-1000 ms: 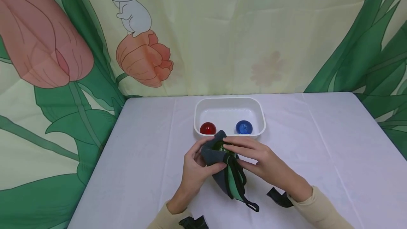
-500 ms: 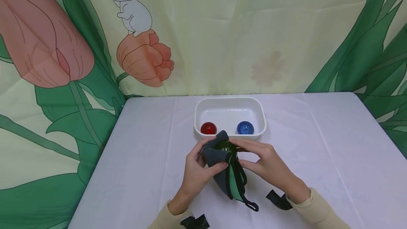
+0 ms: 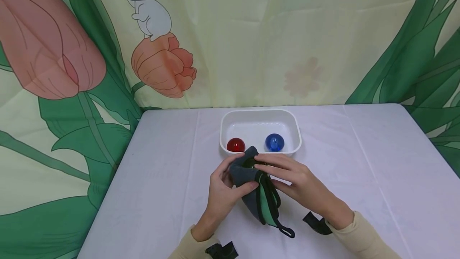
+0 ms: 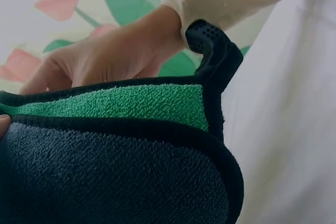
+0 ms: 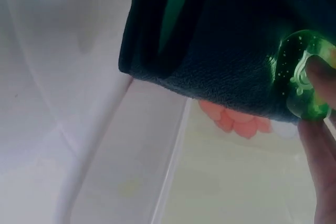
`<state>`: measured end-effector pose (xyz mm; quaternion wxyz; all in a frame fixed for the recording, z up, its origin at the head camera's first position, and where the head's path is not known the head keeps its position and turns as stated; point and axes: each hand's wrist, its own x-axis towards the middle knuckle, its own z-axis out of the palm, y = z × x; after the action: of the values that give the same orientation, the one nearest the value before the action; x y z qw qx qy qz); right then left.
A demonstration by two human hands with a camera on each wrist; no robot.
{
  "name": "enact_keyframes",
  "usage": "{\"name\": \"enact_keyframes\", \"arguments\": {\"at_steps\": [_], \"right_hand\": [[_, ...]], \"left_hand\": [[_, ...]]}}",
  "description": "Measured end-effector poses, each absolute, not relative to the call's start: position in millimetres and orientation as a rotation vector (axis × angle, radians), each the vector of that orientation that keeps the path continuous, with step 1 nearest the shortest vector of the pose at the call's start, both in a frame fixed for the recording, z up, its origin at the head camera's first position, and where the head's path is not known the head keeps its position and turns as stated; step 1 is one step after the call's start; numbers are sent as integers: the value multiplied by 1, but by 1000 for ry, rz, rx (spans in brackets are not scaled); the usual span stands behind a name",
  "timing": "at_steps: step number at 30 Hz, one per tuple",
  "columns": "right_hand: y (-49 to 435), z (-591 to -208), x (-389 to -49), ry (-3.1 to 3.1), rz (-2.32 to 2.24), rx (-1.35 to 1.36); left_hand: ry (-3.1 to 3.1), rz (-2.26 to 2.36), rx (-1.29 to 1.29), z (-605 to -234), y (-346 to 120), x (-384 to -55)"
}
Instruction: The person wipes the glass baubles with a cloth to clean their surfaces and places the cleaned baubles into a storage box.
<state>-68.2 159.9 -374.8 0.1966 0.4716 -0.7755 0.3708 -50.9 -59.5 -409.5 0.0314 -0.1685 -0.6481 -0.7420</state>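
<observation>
In the head view my left hand (image 3: 223, 193) grips a dark grey-blue cloth (image 3: 248, 205) with a green inner side, black edging and a hanging loop. Folded partly inside the cloth is a transparent green ball (image 5: 298, 95), shiny, with a pale pattern on it. The thumb of that hand lies over the cloth's front fold. My right hand (image 3: 300, 181) pinches the ball at the cloth's opening, its fingers covering most of it in the head view. The left wrist view shows the cloth's green lining (image 4: 152, 100) between two black-edged layers.
Just beyond the hands a white tray (image 3: 295, 131) stands on the white-covered table (image 3: 169, 163). A red ball (image 3: 235, 144) and a blue ball (image 3: 274, 142) sit near its front wall. Behind the table hangs a flower-printed curtain (image 3: 233, 43).
The right fingers drew back to the ball's right side half a second ago, showing more green, and now lie over it again. The blue ball has shifted slightly in the tray.
</observation>
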Motion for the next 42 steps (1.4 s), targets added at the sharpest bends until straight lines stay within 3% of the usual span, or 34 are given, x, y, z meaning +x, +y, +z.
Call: {"name": "enact_keyframes", "arguments": {"at_steps": [11, 25, 37, 42], "right_hand": [[155, -373, -59, -2370, 1392, 1013], [160, -369, -61, -2208, 940, 1283], [160, -366, -52, -2410, 1050, 1030], [161, -366, -53, -2434, 1083, 1045]], "left_hand": [[-2023, -2267, -519, -407, -61, -50], [-1988, -2270, -557, -405, -59, -51], [-2026, -2188, -630, -408, -59, -51], [-2002, -2219, -596, -408, -60, -51]]}}
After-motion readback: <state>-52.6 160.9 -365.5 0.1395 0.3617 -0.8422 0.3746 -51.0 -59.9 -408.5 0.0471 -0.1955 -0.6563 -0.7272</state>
